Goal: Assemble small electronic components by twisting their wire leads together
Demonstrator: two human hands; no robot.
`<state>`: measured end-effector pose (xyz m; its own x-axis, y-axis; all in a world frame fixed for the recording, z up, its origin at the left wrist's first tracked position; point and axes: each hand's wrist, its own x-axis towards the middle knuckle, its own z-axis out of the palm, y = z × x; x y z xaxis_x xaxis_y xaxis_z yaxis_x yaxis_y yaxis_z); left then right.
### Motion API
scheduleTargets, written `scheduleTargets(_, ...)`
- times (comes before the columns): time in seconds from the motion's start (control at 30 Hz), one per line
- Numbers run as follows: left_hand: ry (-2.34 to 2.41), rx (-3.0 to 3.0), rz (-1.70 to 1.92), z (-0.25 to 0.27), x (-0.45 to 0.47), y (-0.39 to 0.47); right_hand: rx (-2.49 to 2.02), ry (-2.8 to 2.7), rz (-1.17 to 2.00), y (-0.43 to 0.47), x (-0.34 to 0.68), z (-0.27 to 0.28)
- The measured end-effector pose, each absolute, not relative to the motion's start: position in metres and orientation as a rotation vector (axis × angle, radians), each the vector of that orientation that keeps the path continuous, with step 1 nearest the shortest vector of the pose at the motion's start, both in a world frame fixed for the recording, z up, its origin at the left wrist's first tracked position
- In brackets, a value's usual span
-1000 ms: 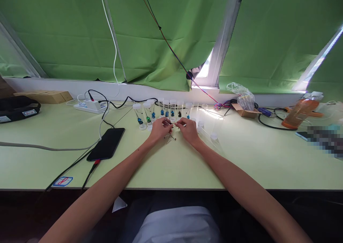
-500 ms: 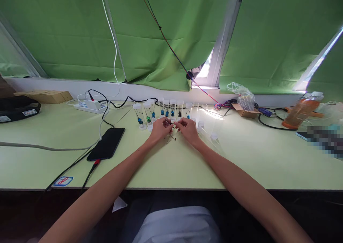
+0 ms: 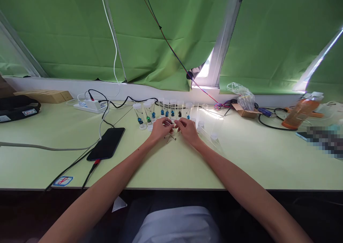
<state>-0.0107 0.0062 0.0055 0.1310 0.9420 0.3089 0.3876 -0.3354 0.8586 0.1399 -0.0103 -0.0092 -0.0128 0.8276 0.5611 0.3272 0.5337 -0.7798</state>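
Note:
My left hand and my right hand meet over the table, fingertips pinched close together. Between them is something small and dark with a thin stem, too small to name. Just below my fingers, a few thin wire-like pieces lie on the tabletop. Behind my hands stands a row of clear tubes with white caps, several holding blue pieces on dark stems, such as the leftmost tube. A neighbouring tube holds a green piece. Right of my right hand, clear tubes with white ends lie on their sides.
A black phone with a cable lies to the left, near a white power strip. A small cardboard box with a plastic bag stands back right. An orange drink bottle leans farther right. Green curtains hang behind.
Both hands stay in nearly the same place, with only slight shifts of the fingers. A bit more of the wire-like pieces below them shows now.

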Motion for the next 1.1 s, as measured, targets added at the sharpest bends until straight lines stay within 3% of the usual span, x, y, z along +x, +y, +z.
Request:
scheduleTargets(0.3,1.282,1.811,1.184,0.0065,-0.0112,0.0049,-1.024,-1.596,0.482,-0.0088,0.1381,-0.0101)
scheduleTargets(1.1,1.308,1.944,1.202,0.0019,-0.0126,0.0095,-1.022,-1.478,0.796,-0.0046,0.1398,-0.0122)
